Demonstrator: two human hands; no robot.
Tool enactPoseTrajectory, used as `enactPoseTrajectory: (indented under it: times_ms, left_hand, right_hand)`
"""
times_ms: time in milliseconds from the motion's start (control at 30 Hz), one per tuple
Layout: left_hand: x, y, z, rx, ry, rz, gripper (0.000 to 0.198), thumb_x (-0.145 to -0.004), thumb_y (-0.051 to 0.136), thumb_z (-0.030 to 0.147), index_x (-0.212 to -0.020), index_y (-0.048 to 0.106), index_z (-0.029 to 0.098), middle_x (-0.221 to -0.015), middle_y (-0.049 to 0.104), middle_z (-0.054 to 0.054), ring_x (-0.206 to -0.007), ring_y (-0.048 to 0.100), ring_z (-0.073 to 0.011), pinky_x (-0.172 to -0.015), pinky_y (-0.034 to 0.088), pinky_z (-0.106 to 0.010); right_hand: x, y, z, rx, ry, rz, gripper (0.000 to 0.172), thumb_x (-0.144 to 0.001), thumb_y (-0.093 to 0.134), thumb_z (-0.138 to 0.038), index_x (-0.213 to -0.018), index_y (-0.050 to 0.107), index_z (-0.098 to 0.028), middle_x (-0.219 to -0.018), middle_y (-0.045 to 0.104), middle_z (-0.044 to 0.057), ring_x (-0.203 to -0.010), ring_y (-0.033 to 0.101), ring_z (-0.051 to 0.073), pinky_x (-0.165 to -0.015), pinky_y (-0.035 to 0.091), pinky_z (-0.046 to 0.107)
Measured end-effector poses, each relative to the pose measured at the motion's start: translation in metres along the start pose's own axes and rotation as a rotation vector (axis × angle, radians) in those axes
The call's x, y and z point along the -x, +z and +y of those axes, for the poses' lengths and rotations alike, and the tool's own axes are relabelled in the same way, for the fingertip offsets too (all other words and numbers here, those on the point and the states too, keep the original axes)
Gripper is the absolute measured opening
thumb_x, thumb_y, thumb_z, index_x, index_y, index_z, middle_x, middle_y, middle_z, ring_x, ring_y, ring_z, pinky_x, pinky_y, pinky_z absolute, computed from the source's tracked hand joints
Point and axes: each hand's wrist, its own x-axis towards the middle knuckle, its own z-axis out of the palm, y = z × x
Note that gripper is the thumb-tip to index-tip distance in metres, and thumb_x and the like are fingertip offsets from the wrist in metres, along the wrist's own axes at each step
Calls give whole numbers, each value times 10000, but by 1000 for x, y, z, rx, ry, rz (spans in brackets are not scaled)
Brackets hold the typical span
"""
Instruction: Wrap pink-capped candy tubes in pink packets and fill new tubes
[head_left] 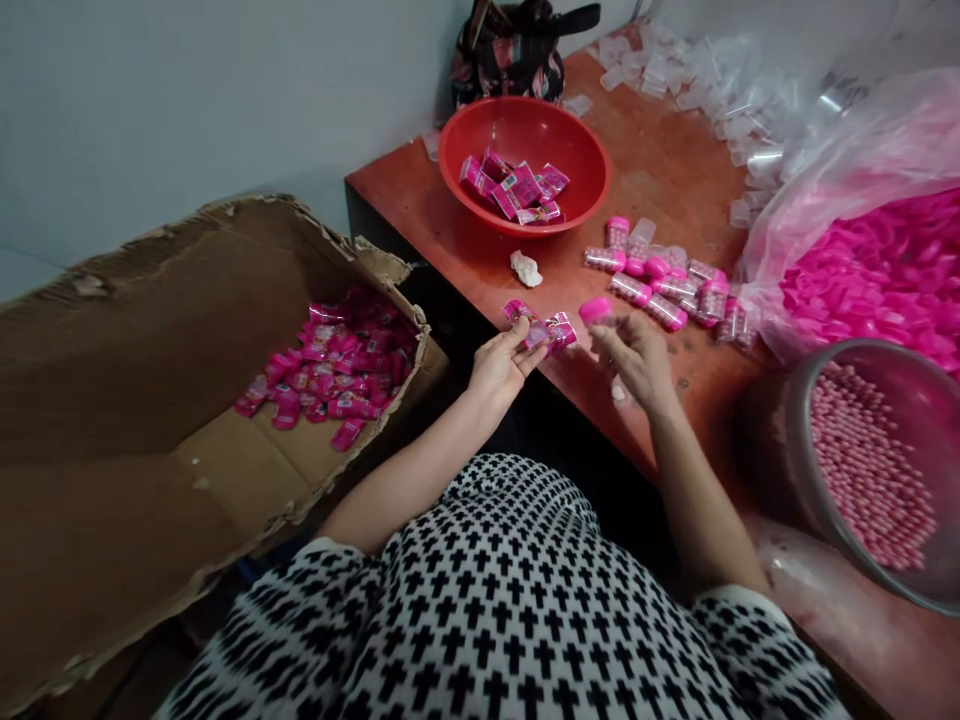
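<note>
My left hand (496, 365) is closed at the table's front edge, with a pink printed wrapper (516, 311) and a small translucent piece (535, 335) at its fingertips. Another pink printed wrapper (561, 330) lies right by those fingers; whether it is held too is unclear. To the right, my right hand (639, 362) pinches a small container with a pink cap (596, 310). Its body is mostly blurred and covered by the fingers. Just beyond this hand lie several clear bottles (666, 312) of pink beads with pink caps.
A red bowl (525, 225) holds several pink packs. On my left stands a cardboard box (90, 420) with many pink packs (337, 365). To the right are a bucket (806, 440) of pink beads and a bag of pink caps (885, 270). Clear containers (757, 160) and a dark bag (510, 60) sit behind.
</note>
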Motion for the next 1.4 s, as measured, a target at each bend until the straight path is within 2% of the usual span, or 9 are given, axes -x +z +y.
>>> enactPoseTrajectory:
  times_ms: [100,233,433,567,667,867,1033,1233,1400]
  left_hand:
    - [0,4,-7,28,8,-21,109,-754,719,160,-771,624,110,-725,683,-36,-661,675,-132,-743,570,-285]
    - [3,9,-16,59,21,-69,139,-721,748,151,-771,627,105,-728,688,-39,-652,667,-124,-699,562,-256]
    - [11,16,-26,12,45,-135,188,-694,775,176,-804,640,106,-758,694,-33,-652,655,-109,-661,543,-233]
    - [13,19,-29,-41,59,-156,227,-667,798,210,-777,627,108,-666,655,-5,-546,601,-82,-559,492,-201]
    - [12,19,-28,-104,82,-230,294,-618,829,252,-757,611,109,-635,639,4,-520,582,-79,-524,470,-199]
    - [9,16,-23,-282,124,-415,411,-544,861,281,-841,628,116,-693,657,7,-554,592,-81,-559,485,-208]
    - [8,16,-25,-366,43,-395,385,-511,869,307,-721,632,87,-614,623,0,-515,569,-79,-520,469,-207]
    - [10,14,-21,-493,21,-429,366,-526,854,354,-632,635,80,-530,579,4,-453,538,-83,-468,451,-216]
    - [10,13,-20,-464,51,-414,353,-572,836,363,-623,622,88,-593,620,-30,-511,572,-95,-511,475,-225]
  right_hand:
    - [43,22,-14,-355,135,-2,321,-824,586,-490,-956,527,-204,-635,596,-37,-491,573,113,-446,485,225]
    - [65,45,-19,-425,171,135,316,-807,623,-457,-973,536,-203,-652,625,-47,-486,596,90,-448,518,201]
    - [62,50,-10,-502,195,196,326,-796,639,-443,-964,538,-182,-654,635,-48,-477,600,78,-430,520,178]
    - [61,51,-9,-603,211,152,339,-775,660,-446,-950,549,-177,-652,645,-47,-466,600,77,-413,517,175]
    - [60,52,-7,-668,219,135,333,-767,669,-440,-935,550,-178,-644,649,-49,-460,600,77,-409,512,174]
    - [61,56,-3,-570,144,241,280,-799,648,-408,-950,550,-193,-655,643,-55,-478,601,70,-436,518,173]
    - [59,56,-1,-590,147,254,282,-783,667,-404,-932,553,-194,-649,645,-54,-475,600,72,-434,517,177]
    - [53,53,-1,-848,239,153,304,-739,704,-418,-842,540,-184,-641,656,-49,-433,589,72,-382,483,168]
    - [55,53,-3,-719,171,187,303,-745,709,-397,-878,537,-187,-611,646,-68,-446,584,65,-407,492,160]
